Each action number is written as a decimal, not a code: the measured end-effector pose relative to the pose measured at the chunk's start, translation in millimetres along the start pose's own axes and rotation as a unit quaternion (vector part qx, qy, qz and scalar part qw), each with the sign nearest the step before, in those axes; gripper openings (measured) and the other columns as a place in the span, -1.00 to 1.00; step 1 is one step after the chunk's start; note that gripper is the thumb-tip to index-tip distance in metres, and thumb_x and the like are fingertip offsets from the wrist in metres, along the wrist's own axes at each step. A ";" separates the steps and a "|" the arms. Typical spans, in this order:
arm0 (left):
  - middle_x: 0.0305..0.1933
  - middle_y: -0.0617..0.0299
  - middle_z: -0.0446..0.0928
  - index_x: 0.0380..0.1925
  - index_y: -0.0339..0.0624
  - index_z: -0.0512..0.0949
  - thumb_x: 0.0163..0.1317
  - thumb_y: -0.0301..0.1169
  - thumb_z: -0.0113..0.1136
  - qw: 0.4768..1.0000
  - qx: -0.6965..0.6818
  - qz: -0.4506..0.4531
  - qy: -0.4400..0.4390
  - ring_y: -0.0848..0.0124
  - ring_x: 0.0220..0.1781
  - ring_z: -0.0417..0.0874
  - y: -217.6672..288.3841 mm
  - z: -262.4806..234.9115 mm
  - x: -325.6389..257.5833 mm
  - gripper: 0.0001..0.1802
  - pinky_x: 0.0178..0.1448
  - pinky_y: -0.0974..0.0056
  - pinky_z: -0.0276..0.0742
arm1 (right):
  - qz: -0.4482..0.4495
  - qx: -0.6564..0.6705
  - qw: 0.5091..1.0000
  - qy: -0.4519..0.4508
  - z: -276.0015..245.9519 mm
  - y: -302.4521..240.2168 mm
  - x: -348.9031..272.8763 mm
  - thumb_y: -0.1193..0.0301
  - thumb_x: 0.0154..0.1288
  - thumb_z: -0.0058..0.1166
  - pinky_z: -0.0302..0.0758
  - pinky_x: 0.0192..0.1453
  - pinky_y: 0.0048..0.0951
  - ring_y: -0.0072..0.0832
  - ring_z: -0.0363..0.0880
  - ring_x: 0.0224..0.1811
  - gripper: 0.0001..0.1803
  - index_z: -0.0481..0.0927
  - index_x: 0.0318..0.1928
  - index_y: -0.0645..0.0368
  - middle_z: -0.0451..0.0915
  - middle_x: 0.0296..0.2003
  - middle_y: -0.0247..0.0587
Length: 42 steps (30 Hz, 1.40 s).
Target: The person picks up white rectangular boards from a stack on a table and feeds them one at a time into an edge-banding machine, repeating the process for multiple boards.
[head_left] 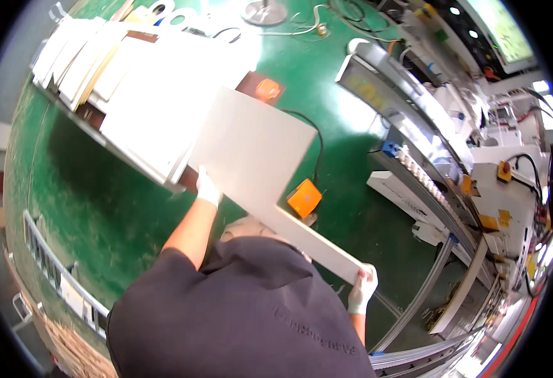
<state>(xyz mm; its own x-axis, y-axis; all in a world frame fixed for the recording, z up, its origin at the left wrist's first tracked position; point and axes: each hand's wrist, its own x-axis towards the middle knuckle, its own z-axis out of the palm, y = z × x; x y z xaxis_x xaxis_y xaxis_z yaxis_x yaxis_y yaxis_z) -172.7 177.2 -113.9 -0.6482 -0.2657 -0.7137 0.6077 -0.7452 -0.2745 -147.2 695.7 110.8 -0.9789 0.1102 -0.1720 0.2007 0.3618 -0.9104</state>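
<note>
A pale L-shaped board (257,142) is held in front of me, with a wide part at the upper left and a narrow strip running down to the right. My left hand (208,187), in a white glove, is closed on the near left edge of the wide part. At the far end of the strip, my right hand (362,288), also gloved, has its fingers wrapped round the board's tip. The board's upper left side overlaps a stack of white panels (163,94); whether it touches them I cannot tell.
On the green floor an orange box (305,198) lies just beyond the strip, near a black cable (320,142). A long machine with a metal conveyor (408,94) stands to the right. A ladder-like metal frame (68,271) is at the lower left. Hoses (317,28) trail at the back.
</note>
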 end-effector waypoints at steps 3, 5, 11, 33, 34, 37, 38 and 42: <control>0.36 0.12 0.44 0.37 -0.11 0.36 0.47 0.04 0.10 0.882 0.468 -0.045 -0.013 0.13 0.36 0.46 -88.9 40.3 -46.7 -0.36 0.50 -0.08 0.33 | 0.063 0.046 0.984 0.158 -48.4 56.0 -38.8 -0.10 0.38 0.19 0.42 0.03 -0.45 -0.55 0.47 -0.14 -0.44 0.55 -0.09 0.20 0.55 -0.19 -0.35; 0.19 0.17 0.53 0.27 -0.17 0.44 0.38 -0.17 0.26 0.799 0.580 -0.109 -0.113 0.25 0.19 0.55 -144.3 71.7 -74.4 -0.46 0.31 0.06 0.47 | 0.198 0.162 0.919 0.302 -67.7 115.6 -69.9 -0.21 0.40 0.10 0.47 0.12 -0.37 -0.46 0.53 -0.05 -0.33 0.54 0.02 0.21 0.58 -0.08 -0.26; 0.00 0.25 0.63 0.13 -0.29 0.55 0.28 -0.35 0.44 0.513 0.712 -0.268 -0.398 0.45 0.02 0.61 -286.6 104.8 -137.6 -0.53 0.11 0.25 0.60 | 0.428 0.385 0.731 0.366 -15.9 212.4 -172.7 -0.10 0.45 -0.18 0.43 0.33 -0.05 -0.12 0.51 0.19 -0.36 0.48 0.26 0.12 0.52 0.20 -0.08; 0.19 0.13 0.63 0.23 -0.19 0.49 0.40 -0.04 0.26 0.603 0.684 -0.376 -0.163 0.20 0.18 0.65 -514.8 -35.9 -13.6 -0.43 0.32 0.02 0.56 | 0.305 0.473 0.687 0.460 24.3 20.8 -78.0 -0.05 0.54 -0.13 0.61 0.04 -0.12 -0.16 0.66 -0.02 -0.44 0.53 0.08 0.23 0.64 -0.02 -0.09; 0.19 0.13 0.63 0.23 -0.20 0.49 0.45 0.00 0.18 0.574 0.700 -0.394 -0.160 0.20 0.17 0.66 -519.1 -34.8 -11.3 -0.43 0.32 0.02 0.57 | 0.290 0.475 0.701 0.445 21.5 21.0 -74.2 -0.10 0.53 -0.14 0.62 0.03 -0.11 -0.15 0.66 -0.02 -0.40 0.53 0.08 0.22 0.65 -0.01 -0.07; 0.13 0.15 0.65 0.21 -0.23 0.50 0.54 0.06 -0.02 0.537 0.732 -0.365 -0.208 0.24 0.10 0.70 -525.5 -31.1 -22.3 -0.42 0.24 0.09 0.61 | 0.248 0.635 0.668 0.297 6.9 36.4 -72.8 -0.03 0.54 -0.05 0.61 0.05 -0.21 -0.25 0.64 -0.07 -0.50 0.57 0.00 0.19 0.65 -0.10 -0.14; 0.11 0.15 0.66 0.20 -0.23 0.50 0.56 0.04 -0.06 0.526 0.746 -0.351 -0.208 0.26 0.08 0.71 -528.8 -28.1 -29.9 -0.43 0.21 0.11 0.63 | 0.248 0.651 0.660 0.280 3.9 45.1 -68.8 0.03 0.53 -0.03 0.61 0.06 -0.22 -0.27 0.64 -0.08 -0.56 0.58 -0.03 0.18 0.65 -0.12 -0.16; 0.07 0.14 0.66 0.19 -0.26 0.50 0.58 0.07 -0.14 0.479 0.793 -0.308 -0.214 0.29 0.01 0.71 -543.0 -36.3 -38.3 -0.40 0.11 0.16 0.66 | 0.293 0.646 0.626 0.322 -3.2 73.5 -59.1 0.17 0.52 -0.02 0.60 0.09 -0.26 -0.31 0.64 -0.08 -0.69 0.58 -0.12 0.16 0.65 -0.14 -0.19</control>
<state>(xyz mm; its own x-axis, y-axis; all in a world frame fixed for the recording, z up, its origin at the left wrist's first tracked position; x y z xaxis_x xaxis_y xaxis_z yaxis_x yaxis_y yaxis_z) -461.1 614.3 39.1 -0.7212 0.4562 -0.5213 -0.6538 -0.1997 0.7298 -74.5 718.7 55.2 -0.4494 0.3743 -0.8111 -0.0874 -0.9220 -0.3771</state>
